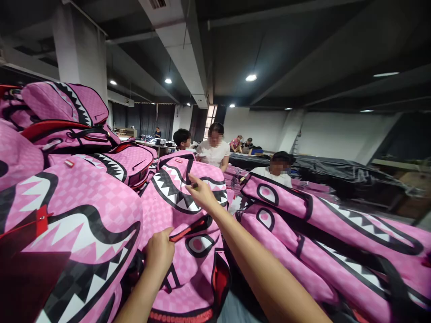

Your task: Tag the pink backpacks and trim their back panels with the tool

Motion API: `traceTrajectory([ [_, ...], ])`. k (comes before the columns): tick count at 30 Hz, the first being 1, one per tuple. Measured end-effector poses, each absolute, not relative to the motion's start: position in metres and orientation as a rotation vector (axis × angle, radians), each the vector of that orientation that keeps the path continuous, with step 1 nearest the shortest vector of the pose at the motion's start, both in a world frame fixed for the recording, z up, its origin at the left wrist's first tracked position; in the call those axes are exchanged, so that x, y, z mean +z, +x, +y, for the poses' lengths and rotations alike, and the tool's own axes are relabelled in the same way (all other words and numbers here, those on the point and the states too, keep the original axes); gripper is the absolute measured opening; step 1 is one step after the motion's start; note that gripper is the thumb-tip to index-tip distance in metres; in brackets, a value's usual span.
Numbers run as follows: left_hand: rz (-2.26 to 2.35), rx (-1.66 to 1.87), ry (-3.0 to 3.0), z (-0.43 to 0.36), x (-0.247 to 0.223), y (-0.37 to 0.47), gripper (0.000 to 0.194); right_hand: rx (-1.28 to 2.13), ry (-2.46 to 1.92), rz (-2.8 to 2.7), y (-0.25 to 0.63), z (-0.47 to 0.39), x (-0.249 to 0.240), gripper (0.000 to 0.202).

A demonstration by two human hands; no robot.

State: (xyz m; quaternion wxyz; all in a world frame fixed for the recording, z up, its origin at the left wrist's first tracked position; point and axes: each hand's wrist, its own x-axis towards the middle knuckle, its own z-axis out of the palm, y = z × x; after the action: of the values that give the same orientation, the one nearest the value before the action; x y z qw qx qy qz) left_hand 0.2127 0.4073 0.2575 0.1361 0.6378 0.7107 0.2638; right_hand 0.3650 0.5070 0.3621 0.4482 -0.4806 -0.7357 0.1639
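In front of me stands a pink checkered backpack (198, 282) with a white-toothed shark mouth, an eye print and a red lining showing at its open zip. My left hand (160, 249) is closed on the left side of this backpack, thumb beside the zip edge. Higher up, my right hand (202, 193) is at the toothed front panel, fingers bent together near a black strap (189, 166). A small dark thing shows at these fingers; its kind is unclear.
A large shark-mouth backpack (111, 197) with a dark red tag crowds the left, with more stacked backpacks (67, 105) behind. Long pink bags (286, 197) lie on the right. People in white shirts (215, 154) are beyond, near black-covered tables (323, 175). A pillar (81, 58) rises at left.
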Motion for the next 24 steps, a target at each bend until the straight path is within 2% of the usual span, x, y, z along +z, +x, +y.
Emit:
traceTrajectory([
  [4, 2.078, 0.769, 1.884, 0.398, 0.263, 0.214, 0.056, 0.064, -1.199, -1.567, 0.43, 0.431, 0.3, 0.053],
  [7, 2.105, 0.765, 1.916, 0.382, 0.27, 0.217, 0.055, 0.341, -1.297, -1.443, 0.45, 0.413, 0.247, 0.068],
  [9, 2.186, 0.735, 1.928, 0.371, 0.275, 0.217, 0.056, 0.515, -1.257, -1.415, 0.441, 0.421, 0.229, 0.072],
  [13, 2.394, 0.627, 1.95, 0.361, 0.275, 0.214, 0.054, 0.591, -1.238, -1.467, 0.406, 0.453, 0.233, 0.077],
  [18, 2.385, 0.591, 2.048, 0.366, 0.262, 0.209, 0.051, 0.73, -1.371, -1.517, 0.399, 0.463, 0.239, 0.086],
  [24, 2.329, 0.866, 2.138, 0.358, 0.253, 0.212, 0.054, 0.708, -1.304, -1.478, 0.423, 0.438, 0.232, 0.079],
])
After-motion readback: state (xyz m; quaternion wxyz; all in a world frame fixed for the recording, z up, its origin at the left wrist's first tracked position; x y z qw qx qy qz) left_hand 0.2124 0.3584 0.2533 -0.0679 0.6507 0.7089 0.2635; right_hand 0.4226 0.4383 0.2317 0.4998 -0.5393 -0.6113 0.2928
